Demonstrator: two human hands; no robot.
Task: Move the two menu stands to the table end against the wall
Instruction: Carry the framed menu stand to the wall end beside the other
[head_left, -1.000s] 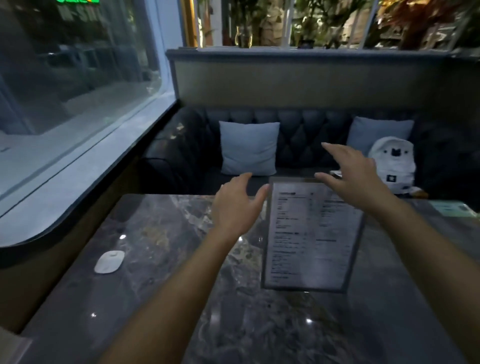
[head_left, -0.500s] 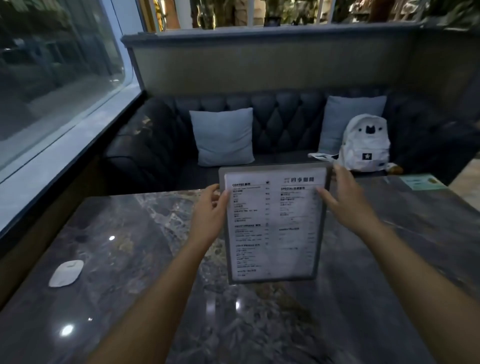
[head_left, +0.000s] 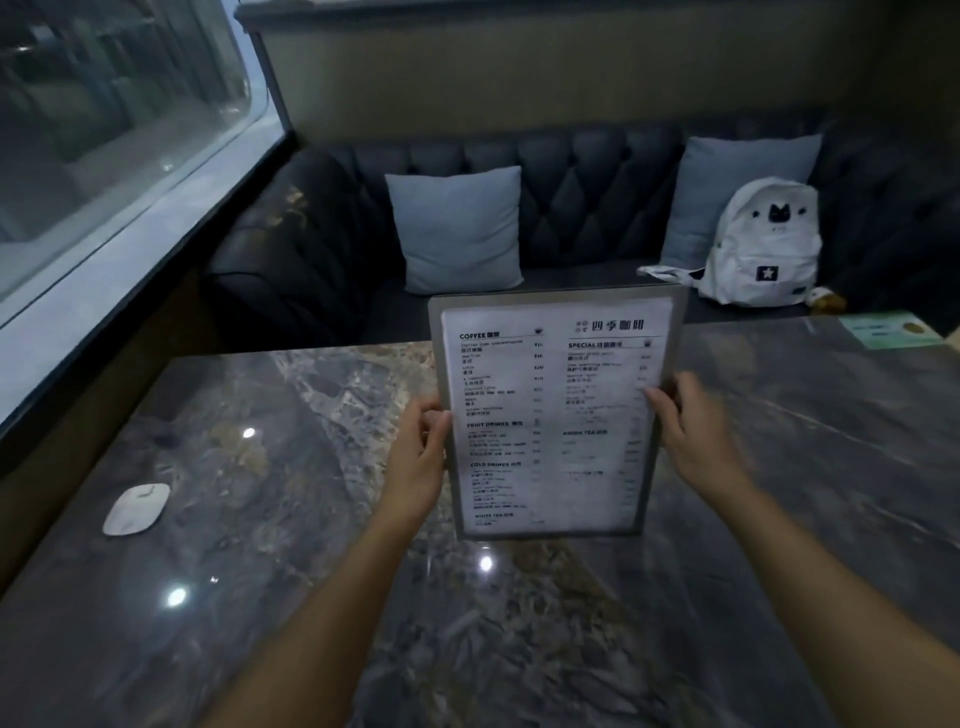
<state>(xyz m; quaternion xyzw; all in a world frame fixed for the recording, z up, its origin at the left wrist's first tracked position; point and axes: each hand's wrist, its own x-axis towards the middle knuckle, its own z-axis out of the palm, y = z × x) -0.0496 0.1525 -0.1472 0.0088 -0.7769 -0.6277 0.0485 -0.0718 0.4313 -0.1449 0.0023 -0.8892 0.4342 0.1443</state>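
A clear menu stand (head_left: 553, 415) with a printed white menu sheet stands upright in the middle of the dark marble table (head_left: 270, 545). My left hand (head_left: 418, 460) grips its left edge about halfway up. My right hand (head_left: 693, 431) grips its right edge at the same height. The stand's bottom edge is at or just above the tabletop; I cannot tell if it touches. A green card (head_left: 891, 328) lies at the table's far right corner; whether it is the second menu stand I cannot tell.
A white oval puck (head_left: 136, 508) lies on the table's left side near the window ledge (head_left: 104, 249). Behind the table runs a dark tufted sofa (head_left: 582, 197) with two grey cushions and a white backpack (head_left: 763, 244).
My hands closed on the stand's two edges and slid down from its top corners to mid-height. The stand went from tilted back to upright.
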